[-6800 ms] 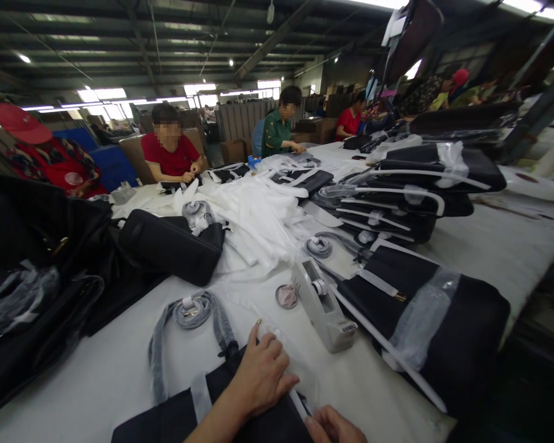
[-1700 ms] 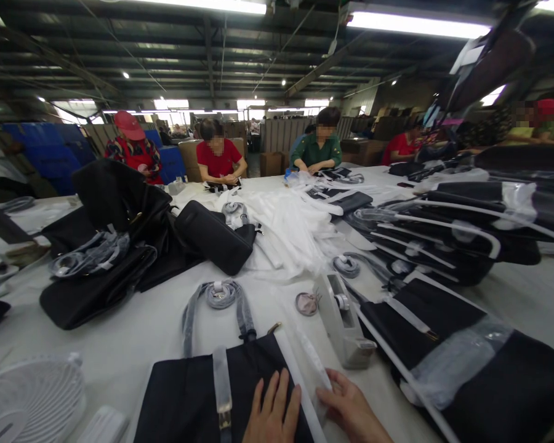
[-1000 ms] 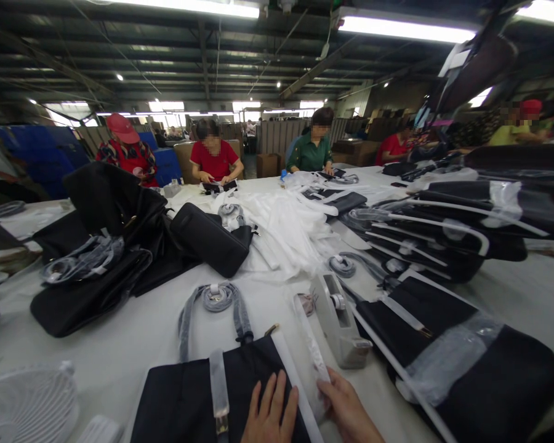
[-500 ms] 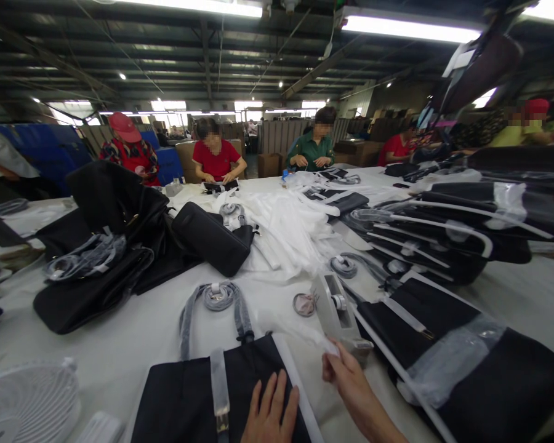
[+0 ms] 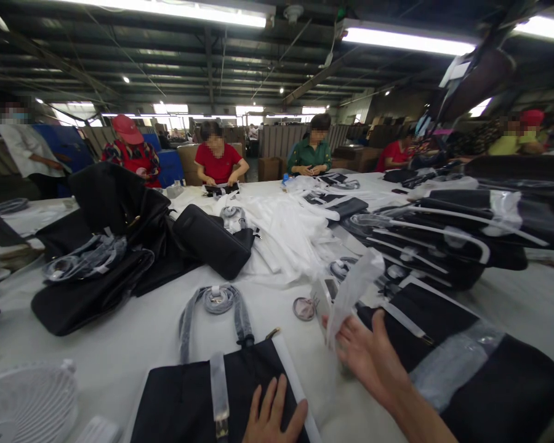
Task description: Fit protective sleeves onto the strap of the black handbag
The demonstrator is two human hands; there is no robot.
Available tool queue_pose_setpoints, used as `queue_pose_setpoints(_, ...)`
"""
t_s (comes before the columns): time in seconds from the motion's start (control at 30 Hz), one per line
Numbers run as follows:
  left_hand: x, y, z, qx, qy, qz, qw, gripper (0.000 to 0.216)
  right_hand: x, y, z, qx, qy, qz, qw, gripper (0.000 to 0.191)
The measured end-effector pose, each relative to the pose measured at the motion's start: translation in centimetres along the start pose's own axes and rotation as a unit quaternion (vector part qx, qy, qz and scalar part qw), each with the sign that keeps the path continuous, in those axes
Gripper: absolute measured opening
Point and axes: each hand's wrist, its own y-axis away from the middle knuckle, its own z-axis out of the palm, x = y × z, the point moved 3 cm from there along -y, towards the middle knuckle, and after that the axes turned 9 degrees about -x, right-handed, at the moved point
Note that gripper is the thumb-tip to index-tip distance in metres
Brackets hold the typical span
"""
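— What are the hands doing, seen from the head camera?

— The left hand (image 5: 274, 418) lies flat and open on the black bag (image 5: 198, 400) at the near edge of the desk (image 5: 120, 344), holding nothing. The right hand (image 5: 367, 357) is raised, its grip pinching a clear plastic sleeve (image 5: 351, 289) that stands up in the air.

— Anything inside the sleeve?

— I cannot tell – it looks see-through. Behind it stands a tape dispenser (image 5: 323, 295), and wrapped bags (image 5: 447, 227) are stacked to the right.

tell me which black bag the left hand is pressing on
The flat black bag nearest the camera, at the bottom edge, with the grey strap coiled above it. The left hand lies flat on it; the other bags lie untouched.
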Motion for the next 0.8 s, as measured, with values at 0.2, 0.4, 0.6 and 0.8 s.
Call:
queue_pose_setpoints(0.2, -0.5, -0.1, -0.6, -0.032, 0.024, 0.056, 0.998, 0.077, 9.1, 3.8, -6.7, 0.17, 0.401, 0.043, 0.899, 0.087)
queue_pose_setpoints(0.4, -0.4, 0.0, -0.7, -0.038, 0.037, 0.039, 0.998, 0.072, 8.9, 4.0, -1.9, 0.18, 0.688, -0.023, 0.703, 0.041)
queue_pose_setpoints(0.6, 1.6, 0.6, 1.0, -0.046, 0.088, -0.082, 0.992, 0.056, 8.7, 1.6, 3.2, 0.083, 0.866, -0.019, 0.492, 0.017)
queue_pose_setpoints(0.8, 1.5, 0.8, 1.4, -0.045, 0.091, -0.085, 0.991, 0.054, 8.1, 0.1, 3.8, 0.053, 0.893, 0.014, 0.447, 0.017)
